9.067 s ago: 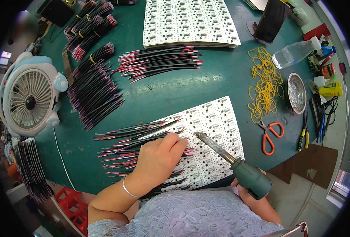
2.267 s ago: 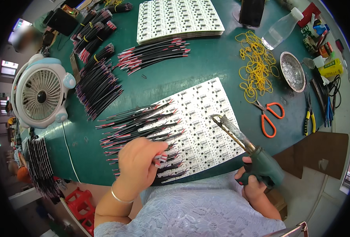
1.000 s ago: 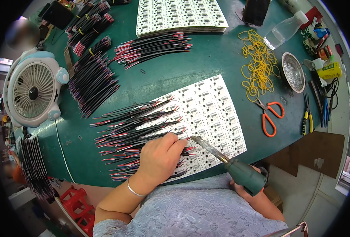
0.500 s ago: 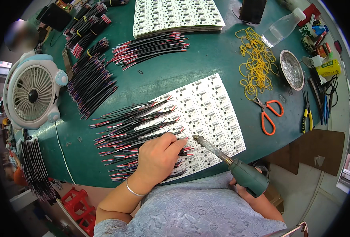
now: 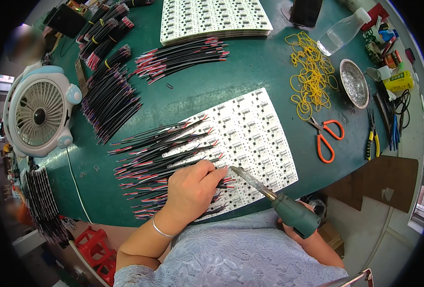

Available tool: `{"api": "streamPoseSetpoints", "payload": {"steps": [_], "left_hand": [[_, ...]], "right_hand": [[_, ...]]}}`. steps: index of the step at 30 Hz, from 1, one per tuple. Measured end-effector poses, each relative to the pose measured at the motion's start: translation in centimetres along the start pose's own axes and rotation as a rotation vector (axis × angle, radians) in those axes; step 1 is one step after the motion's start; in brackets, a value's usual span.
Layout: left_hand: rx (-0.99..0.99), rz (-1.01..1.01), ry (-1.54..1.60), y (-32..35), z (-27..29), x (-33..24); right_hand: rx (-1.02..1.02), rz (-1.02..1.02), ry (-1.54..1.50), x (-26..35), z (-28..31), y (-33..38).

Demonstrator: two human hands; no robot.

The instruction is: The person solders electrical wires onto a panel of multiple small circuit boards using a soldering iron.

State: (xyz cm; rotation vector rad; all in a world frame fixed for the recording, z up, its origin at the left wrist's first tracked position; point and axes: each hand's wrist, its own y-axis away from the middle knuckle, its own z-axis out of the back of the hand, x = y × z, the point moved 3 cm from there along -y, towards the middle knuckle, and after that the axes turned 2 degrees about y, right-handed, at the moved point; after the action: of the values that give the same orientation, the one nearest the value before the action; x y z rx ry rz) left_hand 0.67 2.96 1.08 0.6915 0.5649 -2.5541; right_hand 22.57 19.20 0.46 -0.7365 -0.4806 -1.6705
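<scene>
My left hand (image 5: 191,187) rests over the lower left part of a white circuit board sheet (image 5: 262,129). Its thumb and forefinger are pinched on the stripped end of a black cable, close to the board. Many black cables (image 5: 145,165) with red and white wire ends lie in a row across the sheet's left side. In my right hand (image 5: 288,230) is a soldering iron (image 5: 295,215) with a thick green handle, partly hiding the fingers. The iron's dark tip is at the board, right beside my left fingertips.
Orange-handled scissors (image 5: 328,138), yellow rubber bands (image 5: 312,76), a metal bowl (image 5: 354,83) and yellow-black pliers (image 5: 372,136) lie right. Stacked board sheets (image 5: 217,21) and cable bundles (image 5: 109,103) fill the back and left. A fan (image 5: 39,115) stands left; a clear bottle (image 5: 343,33) lies back right.
The soldering iron has moved slightly left and down, bringing its tip nearer my left fingertips. My left hand has stayed in place.
</scene>
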Motion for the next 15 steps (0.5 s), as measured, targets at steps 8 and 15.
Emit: {"api": "streamPoseSetpoints", "payload": {"steps": [8,15], "left_hand": [[0.03,0.003,-0.015,0.0,0.1,-0.1],[0.022,0.001,-0.003,-0.3,0.0,0.0]], "right_hand": [[0.015,-0.114,-0.05,-0.1,0.8,0.7],[0.013,-0.044,-0.089,0.0,0.8,0.8]]}}
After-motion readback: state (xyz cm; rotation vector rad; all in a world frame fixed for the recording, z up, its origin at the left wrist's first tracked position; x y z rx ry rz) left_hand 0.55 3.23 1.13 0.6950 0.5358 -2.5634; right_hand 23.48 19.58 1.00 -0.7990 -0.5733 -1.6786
